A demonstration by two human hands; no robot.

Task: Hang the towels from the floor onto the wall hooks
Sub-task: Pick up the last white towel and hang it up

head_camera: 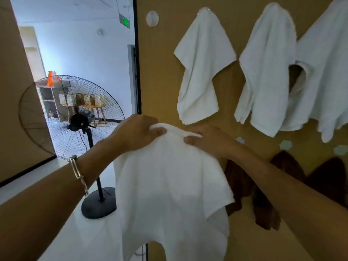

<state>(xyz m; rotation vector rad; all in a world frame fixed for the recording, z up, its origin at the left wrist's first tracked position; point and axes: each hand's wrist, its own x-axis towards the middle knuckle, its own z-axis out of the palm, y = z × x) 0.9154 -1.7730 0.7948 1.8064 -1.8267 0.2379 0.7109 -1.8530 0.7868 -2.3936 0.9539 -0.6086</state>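
Observation:
A white towel [169,185] hangs in front of me, held up by its top edge. My left hand [137,132] grips the towel's top left part. My right hand [209,142] pinches the top edge just to the right. Both hands are in front of the tan wall, well below a bare round clear hook [152,18] at the upper left of the wall. Three white towels hang on hooks to the right: one [201,68], a second [267,72] and a third [325,72] at the frame's edge.
Dark brown towels [243,183] hang on a lower row of the tan wall [162,76], with small pale hooks [285,145] above them. A black standing fan [79,119] stands left of the wall's edge on the pale floor. A doorway opens behind it.

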